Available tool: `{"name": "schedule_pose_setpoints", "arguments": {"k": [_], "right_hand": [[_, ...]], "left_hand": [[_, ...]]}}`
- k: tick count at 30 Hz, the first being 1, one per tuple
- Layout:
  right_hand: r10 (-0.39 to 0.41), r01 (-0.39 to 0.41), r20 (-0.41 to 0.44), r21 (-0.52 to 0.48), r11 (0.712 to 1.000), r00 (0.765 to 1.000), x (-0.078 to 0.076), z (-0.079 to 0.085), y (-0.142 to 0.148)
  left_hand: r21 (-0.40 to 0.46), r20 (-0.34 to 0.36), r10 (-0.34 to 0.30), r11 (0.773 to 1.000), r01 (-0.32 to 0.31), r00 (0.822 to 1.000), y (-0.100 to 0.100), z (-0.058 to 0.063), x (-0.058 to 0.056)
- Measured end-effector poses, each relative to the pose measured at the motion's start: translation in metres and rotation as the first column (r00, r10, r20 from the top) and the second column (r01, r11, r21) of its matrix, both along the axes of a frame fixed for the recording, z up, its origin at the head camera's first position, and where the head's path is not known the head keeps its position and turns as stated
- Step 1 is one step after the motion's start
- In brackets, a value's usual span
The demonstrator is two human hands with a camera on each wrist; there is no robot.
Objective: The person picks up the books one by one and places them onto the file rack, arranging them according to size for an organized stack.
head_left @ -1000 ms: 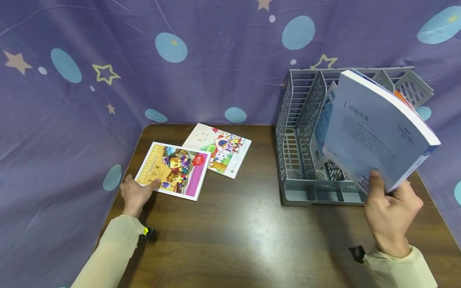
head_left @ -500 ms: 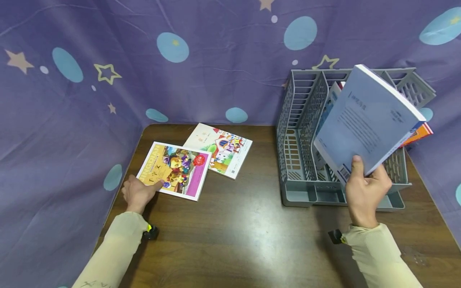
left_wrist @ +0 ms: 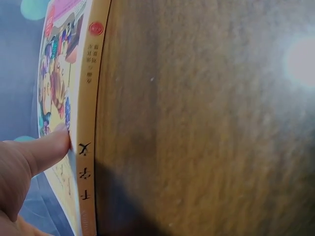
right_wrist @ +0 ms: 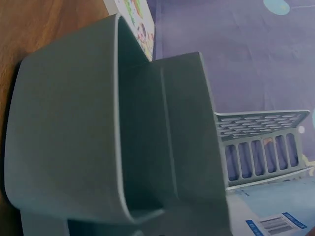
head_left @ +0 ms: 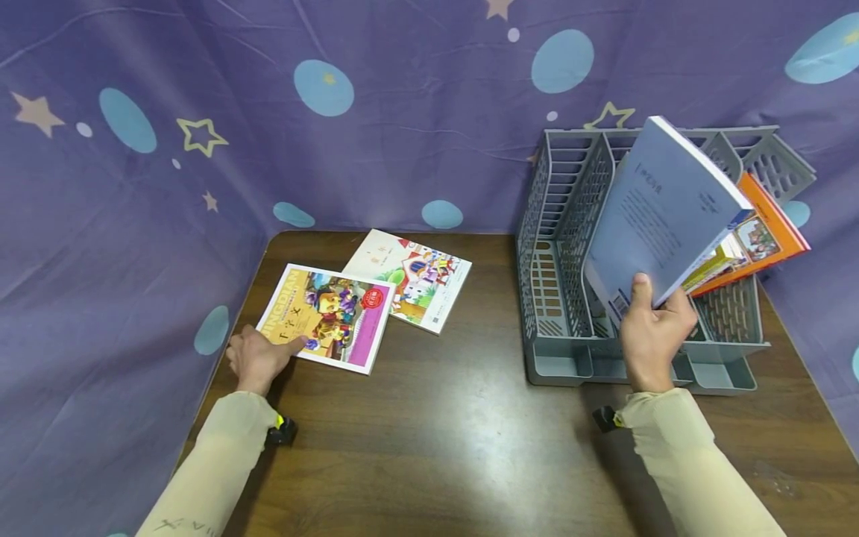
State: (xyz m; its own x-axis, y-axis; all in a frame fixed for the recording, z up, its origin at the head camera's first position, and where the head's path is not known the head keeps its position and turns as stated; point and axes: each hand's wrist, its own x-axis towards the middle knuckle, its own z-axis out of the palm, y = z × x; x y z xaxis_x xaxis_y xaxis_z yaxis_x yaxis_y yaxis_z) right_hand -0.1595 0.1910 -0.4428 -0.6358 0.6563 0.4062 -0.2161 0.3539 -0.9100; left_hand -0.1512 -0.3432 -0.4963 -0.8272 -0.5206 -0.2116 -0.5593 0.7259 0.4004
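Note:
My right hand (head_left: 652, 335) grips a thick blue paperback (head_left: 661, 209) by its lower edge, thumb on the back cover. The book tilts over the compartments of a grey book rack (head_left: 567, 347), its lower end inside the front of the rack in the head view. At the left, my left hand (head_left: 260, 359) holds the corner of a yellow picture book (head_left: 329, 317) lying on the table. Its thumb (left_wrist: 47, 150) rests on the cover beside the spine, and the other fingers lie at the left edge. That book overlaps a white picture book (head_left: 416, 280).
An orange book (head_left: 772, 239) leans tilted in the rack, right of the blue paperback. Small open trays (head_left: 553, 365) run along the rack's front. The wooden table (head_left: 443, 440) backs onto a purple patterned curtain (head_left: 403, 149).
My right hand has carried the blue paperback left and slightly away from me, over the rack, uncovering more of the orange book. My left hand stays at the yellow picture book.

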Motion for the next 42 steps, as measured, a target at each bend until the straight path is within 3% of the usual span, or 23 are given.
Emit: {"name": "schedule_pose_setpoints", "arguments": {"k": [11,18,23,28,34,38,42], "right_hand": [[-0.028,0.029,0.027,-0.027,0.999,0.999,-0.007,0.001,-0.004],[0.019,-0.019,0.009,-0.006,1.000,1.000,-0.006,0.016,-0.024],[-0.007,0.007,0.029,-0.016,1.000,1.000,-0.015,0.019,-0.032],[-0.020,0.025,0.072,-0.070,0.997,0.997,-0.029,0.009,-0.033],[-0.035,0.042,0.075,-0.106,0.993,0.997,-0.048,-0.020,-0.020],[-0.039,0.046,0.052,-0.123,0.991,0.998,-0.045,-0.009,-0.029],[-0.016,0.014,-0.015,-0.168,0.986,1.000,-0.051,-0.010,-0.029]], "left_hand": [[-0.003,0.095,-0.031,0.999,0.032,0.995,-0.005,0.005,-0.004],[-0.003,0.108,-0.029,1.000,0.030,0.994,-0.005,0.004,-0.004],[0.001,0.109,-0.026,1.000,0.026,0.994,-0.005,0.004,-0.003],[0.016,0.100,-0.017,1.000,0.015,0.995,-0.003,0.005,-0.003],[0.015,0.101,-0.015,1.000,0.014,0.995,-0.001,0.006,-0.003],[0.007,0.097,-0.011,1.000,0.011,0.995,-0.002,0.006,-0.004],[0.000,0.101,-0.013,1.000,0.013,0.995,-0.003,0.006,-0.005]]}}
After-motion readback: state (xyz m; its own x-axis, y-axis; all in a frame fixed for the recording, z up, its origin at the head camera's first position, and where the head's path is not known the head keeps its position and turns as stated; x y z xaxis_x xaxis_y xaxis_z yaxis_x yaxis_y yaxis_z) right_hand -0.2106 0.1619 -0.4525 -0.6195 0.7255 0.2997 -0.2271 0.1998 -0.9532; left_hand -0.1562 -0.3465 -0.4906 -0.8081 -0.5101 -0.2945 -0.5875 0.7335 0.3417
